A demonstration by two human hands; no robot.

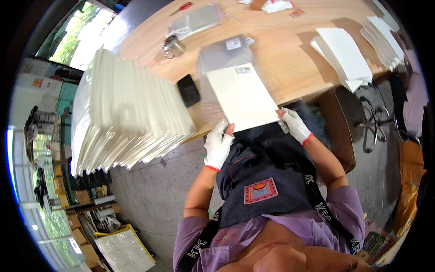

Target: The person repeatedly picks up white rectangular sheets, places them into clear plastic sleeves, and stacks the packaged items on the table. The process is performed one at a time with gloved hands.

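Observation:
A flat white packet point(244, 99) with a small printed label at its far end lies tilted over the table's near edge. My left hand point(218, 145), in a white glove with a red cuff, grips its near left corner, the bare thumb showing on top. At the near right corner, my right hand point(293, 125), gloved the same way, pinches the packet's edge. Under the packet's far end are clear plastic bags point(222, 52), one bearing a label. Left of my hands rises a tall stack of plastic-wrapped white packets point(131, 104).
On the wooden table point(281, 50) are a black phone point(188, 90), a metal cup point(173, 46), more clear bags point(197, 20) and red-handled scissors point(185, 6). White sheet stacks point(342, 54) stand at the right. A cardboard box point(340, 129) sits below the table, near a chair base point(375, 122).

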